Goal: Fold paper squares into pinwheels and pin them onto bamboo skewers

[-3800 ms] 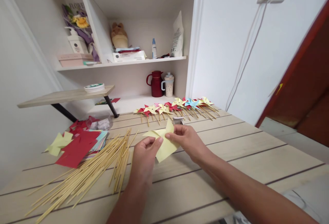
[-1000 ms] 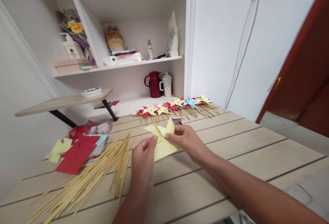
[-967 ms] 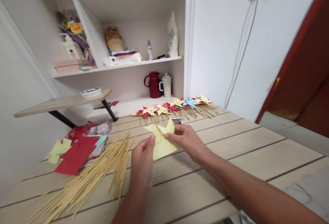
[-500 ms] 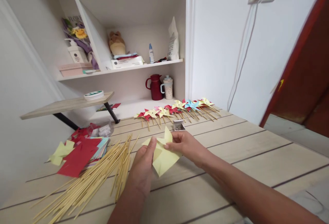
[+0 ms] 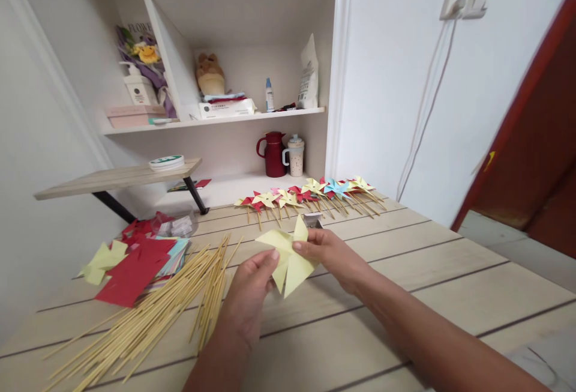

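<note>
Nearest, the left hand point(image 5: 249, 296) and right hand point(image 5: 330, 251) pinch a folded yellow paper point(image 5: 288, 257) between fingers, held just above the table point(image 5: 405, 296). At nine o'clock from the hands lies a heap of bamboo sticks point(image 5: 153, 305), with red and yellow paper sheets point(image 5: 130, 260) beyond. At twelve o'clock, farther off, finished pinwheels point(image 5: 310, 191) lie in a row.

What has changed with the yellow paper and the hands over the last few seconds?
The yellow paper has gone from a mostly flat sheet to a folded pinwheel shape, its flaps drawn to the middle. Both the left hand and right hand kept pinching it above the table. The bamboo sticks and finished pinwheels stayed put.
</note>
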### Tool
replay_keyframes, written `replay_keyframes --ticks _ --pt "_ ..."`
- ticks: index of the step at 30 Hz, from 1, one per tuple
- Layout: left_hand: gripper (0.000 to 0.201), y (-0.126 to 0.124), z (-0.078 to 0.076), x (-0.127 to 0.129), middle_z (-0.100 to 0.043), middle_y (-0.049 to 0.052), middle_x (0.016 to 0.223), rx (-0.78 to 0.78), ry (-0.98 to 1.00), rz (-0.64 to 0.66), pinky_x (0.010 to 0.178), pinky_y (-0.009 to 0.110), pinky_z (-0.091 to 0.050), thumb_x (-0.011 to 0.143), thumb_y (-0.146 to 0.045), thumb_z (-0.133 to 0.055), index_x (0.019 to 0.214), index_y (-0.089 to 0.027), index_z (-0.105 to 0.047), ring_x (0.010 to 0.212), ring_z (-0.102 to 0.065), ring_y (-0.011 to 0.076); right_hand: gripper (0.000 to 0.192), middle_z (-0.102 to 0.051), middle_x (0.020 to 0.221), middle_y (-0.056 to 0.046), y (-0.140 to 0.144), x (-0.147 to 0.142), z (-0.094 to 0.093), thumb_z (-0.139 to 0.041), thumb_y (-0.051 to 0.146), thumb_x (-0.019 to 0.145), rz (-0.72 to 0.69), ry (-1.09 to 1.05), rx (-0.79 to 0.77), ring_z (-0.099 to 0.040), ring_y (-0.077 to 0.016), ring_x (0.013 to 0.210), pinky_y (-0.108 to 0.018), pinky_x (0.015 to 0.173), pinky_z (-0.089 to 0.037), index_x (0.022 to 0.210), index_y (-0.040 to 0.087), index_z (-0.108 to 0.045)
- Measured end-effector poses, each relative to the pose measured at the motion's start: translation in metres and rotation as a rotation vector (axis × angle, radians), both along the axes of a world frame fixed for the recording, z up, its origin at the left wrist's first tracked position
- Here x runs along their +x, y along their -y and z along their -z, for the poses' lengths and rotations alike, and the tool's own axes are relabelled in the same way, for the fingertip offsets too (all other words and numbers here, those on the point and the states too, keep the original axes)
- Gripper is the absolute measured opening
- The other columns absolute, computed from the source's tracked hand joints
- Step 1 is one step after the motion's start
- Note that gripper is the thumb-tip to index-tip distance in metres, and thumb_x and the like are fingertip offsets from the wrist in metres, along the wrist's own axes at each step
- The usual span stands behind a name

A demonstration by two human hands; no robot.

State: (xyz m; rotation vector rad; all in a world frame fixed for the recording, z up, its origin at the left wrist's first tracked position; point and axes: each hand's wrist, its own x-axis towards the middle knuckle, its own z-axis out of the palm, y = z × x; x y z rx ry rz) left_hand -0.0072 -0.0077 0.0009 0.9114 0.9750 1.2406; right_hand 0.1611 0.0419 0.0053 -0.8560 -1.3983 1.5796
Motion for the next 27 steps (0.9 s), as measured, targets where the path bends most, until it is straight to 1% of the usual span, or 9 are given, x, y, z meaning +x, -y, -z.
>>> replay_keyframes --ticks 5,7,9,12,16,19,23,27 --pt "0.043 -0.001 -0.002 0.001 -0.077 0.015 0.099 -0.006 0.034 -0.055 0.080 0.032 -0.053 0.069 -0.042 -0.083 0.098 -0.011 -0.077 0.087 -0.070 0.0231 0.043 -0.072 0.078 -0.004 0.003 0.003 -0.004 -0.076 0.054 0.074 -0.065 -0.026 0.021 -0.062 -0.0169 0.071 -0.029 0.072 -0.044 0.091 0.015 -0.071" --pt "0.042 -0.001 -0.003 0.002 -0.077 0.015 0.098 -0.011 0.049 -0.073 0.079 0.032 -0.053 0.068 -0.041 -0.083 0.096 -0.011 -0.077 0.087 -0.070 0.0229 0.040 -0.069 0.078 -0.002 0.003 0.004 -0.005 -0.074 0.054 0.077 -0.044 -0.048 0.035 -0.059 -0.0150 0.070 -0.028 0.072 -0.042 0.090 0.016 -0.069" --pt "0.041 0.000 -0.003 0.002 -0.077 0.014 0.096 -0.013 0.061 -0.074 0.080 0.032 -0.053 0.068 -0.041 -0.083 0.096 -0.012 -0.077 0.086 -0.070 0.0224 0.037 -0.065 0.076 0.001 0.002 0.007 -0.006 -0.073 0.054 0.079 0.007 -0.061 0.058 -0.055 -0.0130 0.070 -0.026 0.070 -0.040 0.086 0.018 -0.066" --pt "0.041 0.000 -0.003 0.002 -0.078 0.013 0.094 -0.012 0.059 -0.071 0.080 0.033 -0.054 0.068 -0.042 -0.083 0.096 -0.012 -0.077 0.084 -0.071 0.0221 0.035 -0.061 0.073 0.002 0.001 0.010 -0.007 -0.076 0.050 0.077 0.033 -0.058 0.093 -0.053 -0.0123 0.069 -0.025 0.068 -0.038 0.083 0.018 -0.063" --pt "0.044 0.000 -0.001 0.002 -0.077 0.012 0.091 -0.011 0.048 -0.113 0.078 0.033 -0.054 0.066 -0.043 -0.084 0.096 -0.012 -0.076 0.081 -0.071 0.0221 0.037 -0.068 0.080 -0.001 -0.001 0.010 -0.006 -0.083 0.044 0.069 -0.009 -0.026 0.074 -0.058 -0.0142 0.071 -0.026 0.069 -0.040 0.088 0.017 -0.065" --pt "0.044 0.000 -0.001 0.003 -0.077 0.012 0.090 -0.004 0.053 -0.142 0.078 0.032 -0.054 0.065 -0.042 -0.086 0.095 -0.012 -0.076 0.081 -0.071 0.0217 0.036 -0.071 0.082 -0.003 0.000 0.007 -0.004 -0.084 0.041 0.066 -0.011 -0.010 0.059 -0.062 -0.0165 0.073 -0.028 0.070 -0.043 0.086 0.017 -0.067" --pt "0.040 0.001 -0.003 0.005 -0.077 0.011 0.090 0.000 0.011 -0.166 0.079 0.031 -0.053 0.065 -0.040 -0.086 0.093 -0.013 -0.077 0.082 -0.071 0.0212 0.033 -0.073 0.082 -0.004 0.000 0.004 0.000 -0.083 0.039 0.065 0.019 -0.009 0.043 -0.064 -0.0172 0.072 -0.029 0.070 -0.047 0.086 0.016 -0.070" --pt "0.041 0.001 -0.002 0.005 -0.077 0.011 0.085 0.006 -0.068 -0.208 0.079 0.033 -0.053 0.062 -0.040 -0.087 0.091 -0.013 -0.078 0.083 -0.071 0.0237 0.031 -0.072 0.077 -0.004 -0.001 0.003 0.000 -0.083 0.040 0.066 0.073 0.018 0.054 -0.063 -0.0159 0.065 -0.028 0.064 -0.046 0.082 0.016 -0.071"
